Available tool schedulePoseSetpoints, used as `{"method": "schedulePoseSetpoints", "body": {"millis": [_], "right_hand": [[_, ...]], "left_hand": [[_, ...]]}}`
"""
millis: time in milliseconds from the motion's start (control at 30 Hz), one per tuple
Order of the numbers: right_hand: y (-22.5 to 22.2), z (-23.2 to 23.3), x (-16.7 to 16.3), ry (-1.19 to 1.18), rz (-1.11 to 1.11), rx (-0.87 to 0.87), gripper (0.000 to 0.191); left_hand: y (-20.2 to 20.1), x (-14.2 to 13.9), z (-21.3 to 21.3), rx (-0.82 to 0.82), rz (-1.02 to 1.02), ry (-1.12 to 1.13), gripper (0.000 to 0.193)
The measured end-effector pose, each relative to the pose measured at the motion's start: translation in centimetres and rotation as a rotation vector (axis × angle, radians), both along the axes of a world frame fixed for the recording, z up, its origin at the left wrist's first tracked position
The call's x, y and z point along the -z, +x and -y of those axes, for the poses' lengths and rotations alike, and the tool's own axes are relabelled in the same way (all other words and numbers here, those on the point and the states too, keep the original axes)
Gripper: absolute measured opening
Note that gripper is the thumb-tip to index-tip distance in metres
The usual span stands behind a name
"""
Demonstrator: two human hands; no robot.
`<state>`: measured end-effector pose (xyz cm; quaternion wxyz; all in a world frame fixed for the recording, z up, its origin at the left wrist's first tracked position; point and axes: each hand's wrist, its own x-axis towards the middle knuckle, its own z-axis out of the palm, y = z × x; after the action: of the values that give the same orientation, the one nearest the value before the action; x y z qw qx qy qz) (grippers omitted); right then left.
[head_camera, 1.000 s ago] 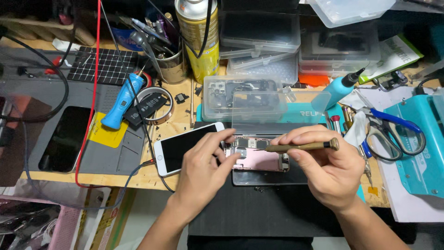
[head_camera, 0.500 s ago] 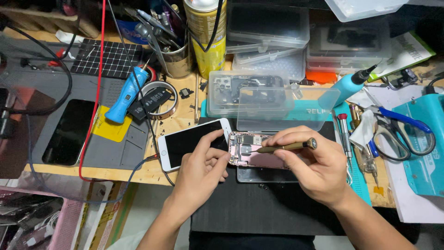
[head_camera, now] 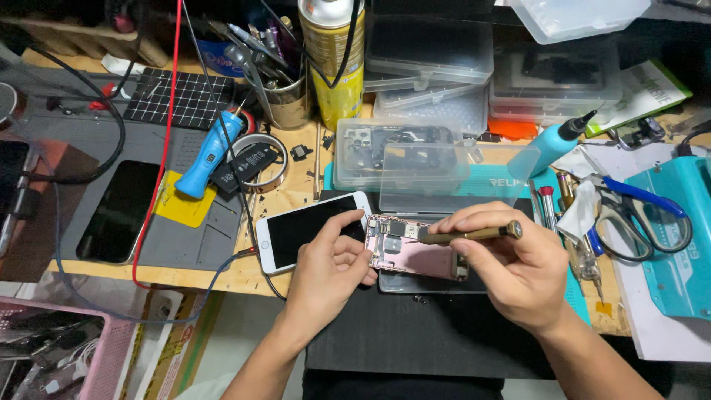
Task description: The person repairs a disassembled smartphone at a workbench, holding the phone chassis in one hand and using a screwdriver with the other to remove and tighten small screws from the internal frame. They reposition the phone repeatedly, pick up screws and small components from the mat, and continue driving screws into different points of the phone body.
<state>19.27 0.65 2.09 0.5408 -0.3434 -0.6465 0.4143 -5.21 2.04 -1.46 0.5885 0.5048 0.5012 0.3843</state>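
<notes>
Steadying an opened pink phone (head_camera: pixel 418 255), the left hand (head_camera: pixel 329 270) grips its left edge; the right hand (head_camera: pixel 511 270) pinches a screwdriver (head_camera: pixel 470 235) whose tip, over the phone, is hard to see. Behind the phone, a clear box (head_camera: pixel 392 155) holds blurred parts.

Wooden workbench (head_camera: pixel 285 198), grey repair mat (head_camera: pixel 189 241), black mat (head_camera: pixel 415 333), clear plastic boxes (head_camera: pixel 429 159), scissors (head_camera: pixel 644 215)

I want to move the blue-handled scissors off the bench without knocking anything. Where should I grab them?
Probably take the scissors by the blue finger loops, coming from the near side. The loops lie open and flat on the white paper; the blade end is tucked under the white cloth.
</notes>
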Motion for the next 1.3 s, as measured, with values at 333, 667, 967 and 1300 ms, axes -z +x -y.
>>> {"method": "schedulePoseSetpoints", "body": {"millis": [333,667,967,1300], "right_hand": [[1.2,-0.1,0.0,0.044,-0.042,0.115,0.016],[3.1,-1.4,0.7,-0.068,-0.522,0.224,0.008],[4.0,-3.6,2.1,-0.247,-0.668,0.191,0.014],[1.5,-2.4,3.4,-0.235,-0.687,0.191,0.01]], "left_hand": [[-0.4,0.9,0.4,-0.078,0.062,0.027,0.047],[-1.4,-0.3,-2.8,0.09,0.297,0.049,0.029],[2.8,-0.5,-6.5,0.343,0.257,0.01,0.027],[5.4,1.0,-6.8,0.341,0.307,-0.127,0.033]]}}
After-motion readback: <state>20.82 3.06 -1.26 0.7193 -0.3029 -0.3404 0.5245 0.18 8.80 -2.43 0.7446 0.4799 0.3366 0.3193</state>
